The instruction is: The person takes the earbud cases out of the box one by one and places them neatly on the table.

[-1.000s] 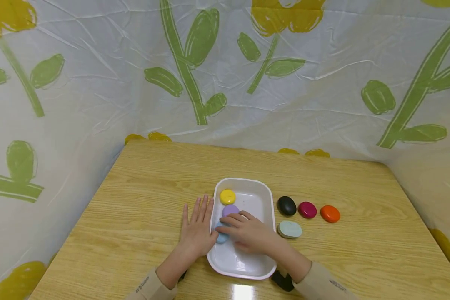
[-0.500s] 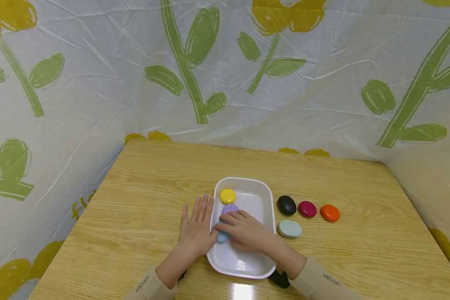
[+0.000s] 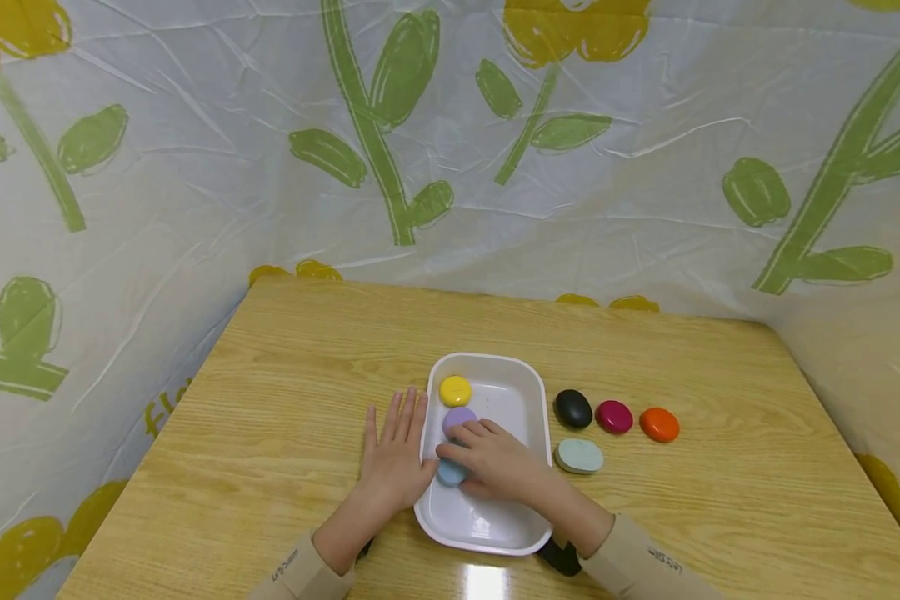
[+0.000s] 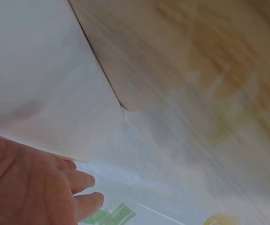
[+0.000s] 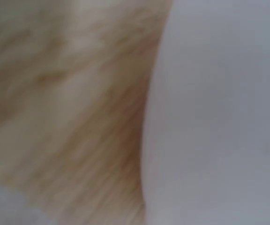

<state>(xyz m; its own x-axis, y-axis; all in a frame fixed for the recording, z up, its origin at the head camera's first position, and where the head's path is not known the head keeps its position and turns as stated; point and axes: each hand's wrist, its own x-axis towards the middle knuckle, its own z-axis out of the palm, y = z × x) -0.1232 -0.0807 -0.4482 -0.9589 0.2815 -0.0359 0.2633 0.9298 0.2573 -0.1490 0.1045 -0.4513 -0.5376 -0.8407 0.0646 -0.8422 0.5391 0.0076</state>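
A white rectangular tray (image 3: 495, 533) stands on the table, with a yellow pebble-shaped piece (image 3: 456, 391), a lilac one (image 3: 460, 419) and a light blue one (image 3: 451, 473) in a row along its left side. My right hand (image 3: 498, 462) reaches over the right rim and holds the blue piece between fingers and thumb, partly covering it and the lilac one. Fingers straight, my left hand (image 3: 396, 458) lies against the tray's left rim. Its palm shows beside the white tray wall (image 4: 46, 93) in the left wrist view. The right wrist view shows only blurred tray and table.
Right of the tray lie a black pebble-shaped piece (image 3: 573, 409), a magenta one (image 3: 614, 417), an orange one (image 3: 659, 424) and a pale green oval one (image 3: 579, 456). A flower-printed sheet (image 3: 450, 125) hangs around the wooden table (image 3: 307, 350).
My right fingers have closed in on the blue piece, which has shifted slightly right, away from the tray's left wall. My left hand has stayed in place.
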